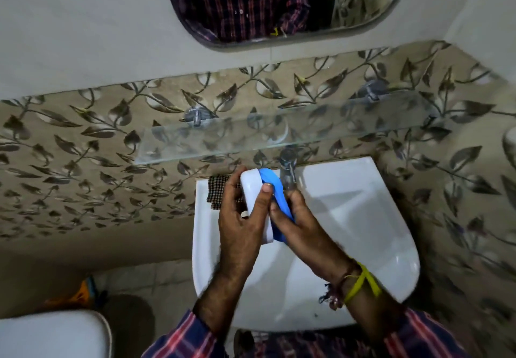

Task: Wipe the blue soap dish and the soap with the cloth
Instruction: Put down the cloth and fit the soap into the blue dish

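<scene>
Grip: your left hand [237, 218] curls round a white block [255, 204], thumb across its face; looks like the soap, can't tell for sure. Your right hand [298, 218] pinches the blue soap dish [275, 190], fingers wrapped on its edge. Dish + block touching, both held above the white sink [363, 218], just in front of the tap [287, 170]. Checked cloth [216, 192] lies on sink's back-left rim, partly behind left hand. Glass shelf [223, 139] on wall above.
</scene>
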